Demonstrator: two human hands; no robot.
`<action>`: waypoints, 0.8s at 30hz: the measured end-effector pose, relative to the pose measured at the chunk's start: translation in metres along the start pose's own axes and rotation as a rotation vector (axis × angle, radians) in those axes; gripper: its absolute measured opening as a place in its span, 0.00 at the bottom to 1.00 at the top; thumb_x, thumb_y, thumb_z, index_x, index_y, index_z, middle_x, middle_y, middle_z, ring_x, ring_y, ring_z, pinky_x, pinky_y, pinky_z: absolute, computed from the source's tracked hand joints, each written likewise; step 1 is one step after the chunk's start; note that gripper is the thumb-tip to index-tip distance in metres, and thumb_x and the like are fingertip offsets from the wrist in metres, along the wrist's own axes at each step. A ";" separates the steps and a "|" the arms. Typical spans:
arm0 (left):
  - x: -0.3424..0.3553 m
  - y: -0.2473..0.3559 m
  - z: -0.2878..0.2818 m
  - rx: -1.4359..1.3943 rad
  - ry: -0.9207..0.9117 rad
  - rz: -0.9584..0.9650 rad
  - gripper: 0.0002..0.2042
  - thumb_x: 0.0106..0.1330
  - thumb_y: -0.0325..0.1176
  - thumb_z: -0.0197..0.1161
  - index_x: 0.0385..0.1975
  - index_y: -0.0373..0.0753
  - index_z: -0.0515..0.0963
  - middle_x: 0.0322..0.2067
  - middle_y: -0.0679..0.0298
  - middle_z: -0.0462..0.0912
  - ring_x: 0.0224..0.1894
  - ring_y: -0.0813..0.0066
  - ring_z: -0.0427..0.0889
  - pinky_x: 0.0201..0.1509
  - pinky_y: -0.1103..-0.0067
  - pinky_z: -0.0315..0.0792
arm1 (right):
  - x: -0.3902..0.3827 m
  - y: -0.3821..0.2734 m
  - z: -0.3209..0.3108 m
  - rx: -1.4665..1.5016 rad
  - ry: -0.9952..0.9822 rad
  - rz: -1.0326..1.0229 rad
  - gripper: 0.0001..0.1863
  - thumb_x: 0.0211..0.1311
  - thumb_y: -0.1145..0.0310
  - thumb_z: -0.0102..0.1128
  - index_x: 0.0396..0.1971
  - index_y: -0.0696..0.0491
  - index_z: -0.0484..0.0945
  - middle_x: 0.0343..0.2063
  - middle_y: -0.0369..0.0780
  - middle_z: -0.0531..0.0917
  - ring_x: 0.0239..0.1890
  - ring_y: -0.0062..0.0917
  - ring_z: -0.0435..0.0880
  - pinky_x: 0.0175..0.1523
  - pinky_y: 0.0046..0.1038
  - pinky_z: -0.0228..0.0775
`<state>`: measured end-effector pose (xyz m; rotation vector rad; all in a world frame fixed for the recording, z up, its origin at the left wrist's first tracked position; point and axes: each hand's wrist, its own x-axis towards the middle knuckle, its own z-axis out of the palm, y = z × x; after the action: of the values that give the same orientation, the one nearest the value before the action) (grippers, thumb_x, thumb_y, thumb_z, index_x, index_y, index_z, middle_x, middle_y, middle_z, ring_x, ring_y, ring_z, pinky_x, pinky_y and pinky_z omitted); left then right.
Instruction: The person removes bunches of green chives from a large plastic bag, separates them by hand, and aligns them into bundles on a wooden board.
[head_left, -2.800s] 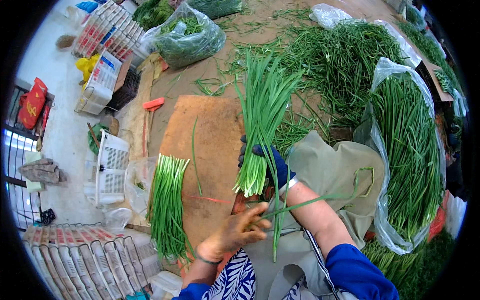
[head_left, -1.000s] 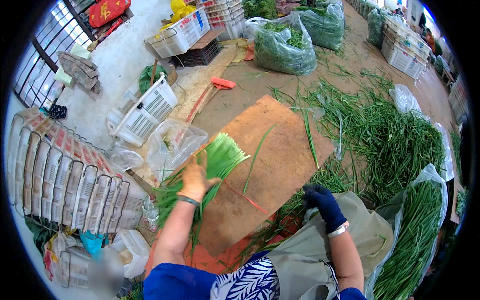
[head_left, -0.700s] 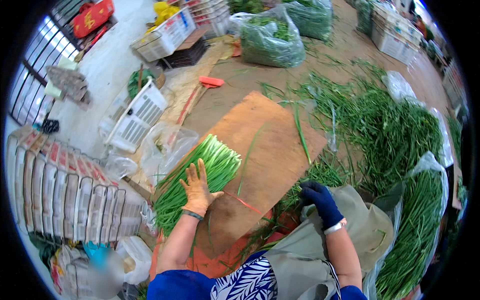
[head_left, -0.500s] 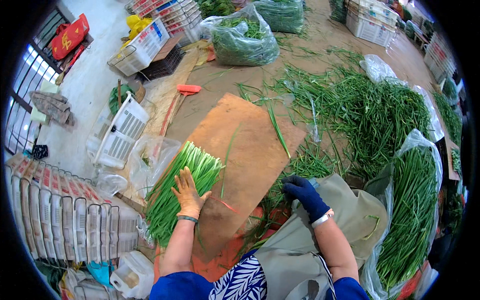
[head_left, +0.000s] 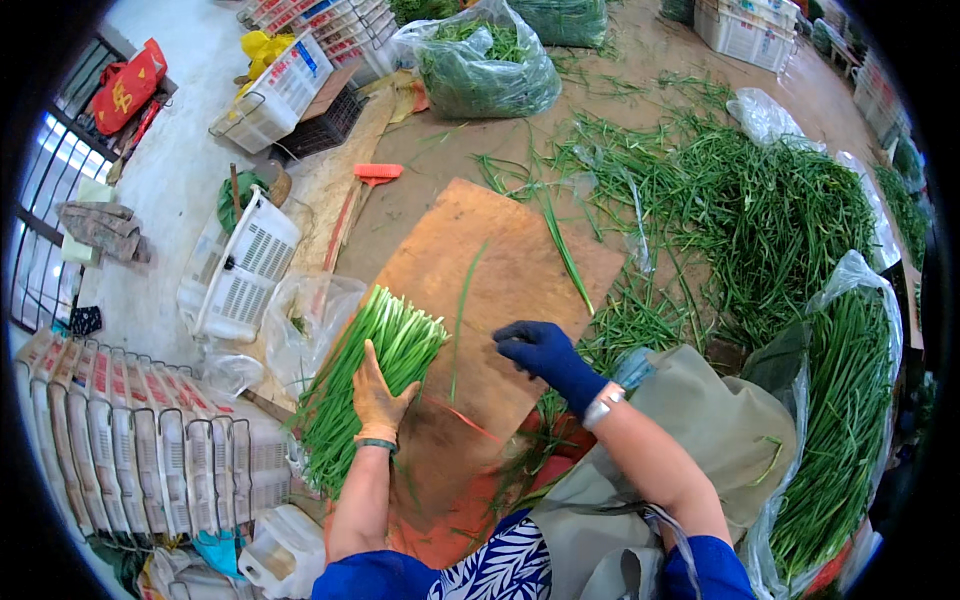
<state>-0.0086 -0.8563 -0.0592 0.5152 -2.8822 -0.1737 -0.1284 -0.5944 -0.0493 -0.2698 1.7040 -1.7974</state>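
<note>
A thick bundle of garlic chives (head_left: 345, 405), pale stem ends pointing away from me, lies along the left side of a brown board (head_left: 520, 250). My left hand (head_left: 378, 398), in an orange glove, rests against the bundle's right side with its thumb spread; it is open. Over the middle of the board hovers my right hand (head_left: 540, 355) in a dark blue glove, fingers loosely bent and nothing visible in them. Between my hands, a thin red strip (head_left: 465, 417) and a single green leaf (head_left: 466, 320) lie on the board. A few chives (head_left: 567, 250) cross its far right edge.
A large heap of loose chives (head_left: 760, 220) covers the floor at right, beside a clear bag of chives (head_left: 845, 420). Stacked white crates (head_left: 160, 450) stand at left. A red brush head (head_left: 378, 172) and a filled plastic bag (head_left: 490, 70) are farther off.
My right hand has moved left from above my knee to over the board. My left hand stays at the bundle, turned more on its edge with its fingers closer together.
</note>
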 end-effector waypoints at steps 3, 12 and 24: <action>0.001 0.003 0.002 -0.005 0.003 0.019 0.56 0.33 0.40 0.75 0.63 0.39 0.42 0.52 0.53 0.65 0.51 0.53 0.64 0.56 0.69 0.61 | 0.037 -0.004 0.029 0.060 -0.066 0.051 0.16 0.48 0.64 0.59 0.36 0.57 0.77 0.19 0.34 0.77 0.16 0.16 0.73 0.20 0.18 0.64; 0.001 0.001 0.007 0.022 -0.030 -0.001 0.56 0.33 0.36 0.74 0.63 0.39 0.42 0.49 0.54 0.67 0.48 0.53 0.66 0.53 0.68 0.62 | 0.085 0.001 0.049 -0.132 -0.250 0.187 0.12 0.44 0.63 0.59 0.17 0.58 0.74 0.11 0.40 0.74 0.13 0.22 0.72 0.20 0.24 0.65; -0.001 -0.004 0.010 0.010 -0.008 0.056 0.52 0.36 0.39 0.73 0.62 0.34 0.44 0.53 0.51 0.64 0.53 0.53 0.64 0.56 0.67 0.59 | 0.109 -0.005 0.030 -0.300 -0.029 -0.179 0.16 0.46 0.57 0.61 0.30 0.54 0.77 0.24 0.45 0.79 0.28 0.33 0.79 0.34 0.32 0.69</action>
<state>-0.0090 -0.8588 -0.0694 0.4353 -2.9032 -0.1536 -0.1976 -0.6812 -0.0704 -0.5891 1.9797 -1.6449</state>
